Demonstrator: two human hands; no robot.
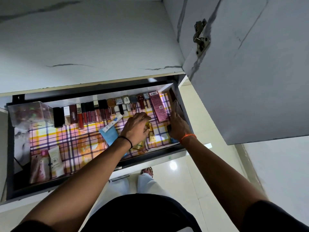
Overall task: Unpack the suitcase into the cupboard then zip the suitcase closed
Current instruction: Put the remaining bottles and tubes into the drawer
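An open cupboard drawer point(181, 104) lined with checked paper holds cosmetics. Along its back runs a row of lipsticks and small bottles point(100, 111), with a pink box point(158, 106) at the right end. My left hand point(137, 126) reaches into the drawer with curled fingers over some gold tubes point(151, 132); the grip itself is hidden. At the drawer's right side, my right hand point(176, 127) grips a small dark object point(169, 128), index finger pointing up. A white tube point(112, 123) lies on a blue packet point(109, 135). The suitcase is out of view.
A clear plastic box point(28, 113) stands in the drawer's back left corner. Pink and white tubes point(48, 164) lie at its front left. An open cupboard door point(250, 72) with a metal hinge point(201, 36) hangs to the right. My foot point(147, 170) stands on the tiled floor.
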